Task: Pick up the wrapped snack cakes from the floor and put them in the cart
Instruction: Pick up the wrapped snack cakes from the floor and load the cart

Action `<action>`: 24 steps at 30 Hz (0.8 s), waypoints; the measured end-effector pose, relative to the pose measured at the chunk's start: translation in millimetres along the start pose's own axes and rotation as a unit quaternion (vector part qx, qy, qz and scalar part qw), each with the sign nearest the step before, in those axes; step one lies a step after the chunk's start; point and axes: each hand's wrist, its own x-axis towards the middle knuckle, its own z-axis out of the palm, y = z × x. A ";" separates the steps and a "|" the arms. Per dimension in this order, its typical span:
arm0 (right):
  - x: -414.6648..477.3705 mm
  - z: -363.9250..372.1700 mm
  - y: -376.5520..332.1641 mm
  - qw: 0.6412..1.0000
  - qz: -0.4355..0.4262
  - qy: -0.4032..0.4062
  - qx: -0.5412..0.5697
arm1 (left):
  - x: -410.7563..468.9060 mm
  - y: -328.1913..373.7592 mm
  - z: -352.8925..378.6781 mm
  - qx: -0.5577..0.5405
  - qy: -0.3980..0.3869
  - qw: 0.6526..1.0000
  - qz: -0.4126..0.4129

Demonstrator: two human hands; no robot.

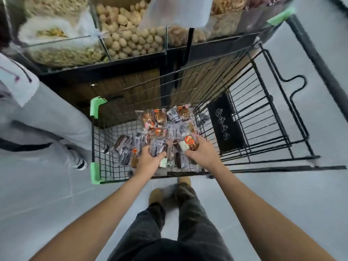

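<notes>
A black wire cart (98, 140) with green corner guards stands in front of me. Several wrapped snack cakes (160, 119) lie in a heap on its bottom. My left hand (148, 161) reaches over the near rim and grips a wrapped snack cake with a dark printed wrapper (158, 147). My right hand (201, 153) is inside the cart too, closed on a wrapped snack cake with an orange and white label (189, 143). Both held cakes sit just above the heap. No cakes show on the visible floor.
Behind the cart, a display counter (131, 40) holds clear bins of bulk snacks. Another person in grey clothes (37, 117) stands close at the left. The cart's folded child seat flap (224, 125) is at the right. My feet (169, 191) stand on grey floor.
</notes>
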 end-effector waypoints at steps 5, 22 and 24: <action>57.1 24.0 -1.3 0.995 0.016 -0.090 -0.040 | 24.7 -4.3 16.1 -0.073 0.070 0.991 -0.084; 118.7 61.5 -27.9 0.992 -0.069 -0.102 -0.018 | 54.0 4.0 14.8 -0.293 0.121 0.942 -0.106; 109.3 64.2 -34.8 0.989 -0.092 -0.110 -0.040 | 42.0 -0.6 5.9 -0.297 0.128 0.943 -0.084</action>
